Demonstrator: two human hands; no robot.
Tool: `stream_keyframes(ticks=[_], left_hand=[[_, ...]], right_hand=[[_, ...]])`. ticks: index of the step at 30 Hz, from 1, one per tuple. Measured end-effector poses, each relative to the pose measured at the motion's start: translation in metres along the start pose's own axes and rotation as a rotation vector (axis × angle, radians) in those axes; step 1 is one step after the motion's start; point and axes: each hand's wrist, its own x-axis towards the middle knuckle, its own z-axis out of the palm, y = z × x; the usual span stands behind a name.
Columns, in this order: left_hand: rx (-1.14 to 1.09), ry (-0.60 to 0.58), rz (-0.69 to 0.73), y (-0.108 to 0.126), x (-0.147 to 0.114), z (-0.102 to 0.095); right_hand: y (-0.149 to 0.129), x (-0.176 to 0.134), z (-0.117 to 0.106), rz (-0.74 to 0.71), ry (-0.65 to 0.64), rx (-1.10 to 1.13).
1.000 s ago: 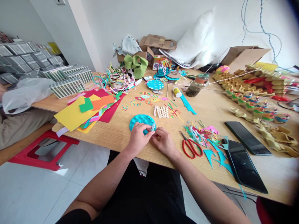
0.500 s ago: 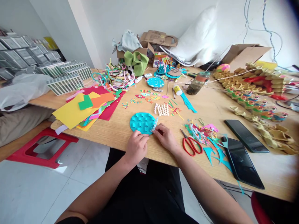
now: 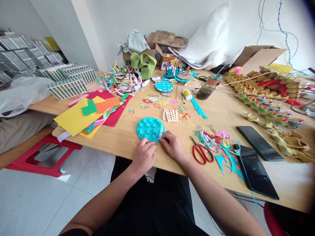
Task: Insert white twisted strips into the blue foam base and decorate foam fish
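Observation:
A round turquoise paper disc (image 3: 147, 127) with curved, scale-like flaps lies near the table's front edge. My left hand (image 3: 144, 153) is closed at its lower rim, fingers bent over the edge. On the disc's right side a white twisted strip (image 3: 160, 131) runs up and down. My right hand (image 3: 173, 144) pinches the lower end of that strip between thumb and forefinger, close to the left fingertips. Just beyond the disc, several more white twisted strips (image 3: 171, 115) lie side by side. Paper fish (image 3: 157, 105) in bright colours are laid out behind them.
Red-handled scissors (image 3: 203, 154) and paper scraps (image 3: 214, 141) lie right of my hands, with two phones (image 3: 256, 170) further right. Coloured paper sheets (image 3: 78, 114) are stacked at left. A glue bottle (image 3: 187, 94) and a glass jar (image 3: 208, 88) stand behind.
The white strip has shifted slightly left and now lies more upright against the disc's right side. My right hand has moved a little left with it. My left hand stays at the rim.

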Motion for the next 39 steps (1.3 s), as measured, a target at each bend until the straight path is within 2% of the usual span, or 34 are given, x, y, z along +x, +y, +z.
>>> stream_keyframes(ticks=[39], left_hand=[[-0.018,0.008,0.008,-0.0004,0.0029,-0.0008]], right_hand=[[0.0007,-0.0006,0.0043,-0.007,0.030,-0.043]])
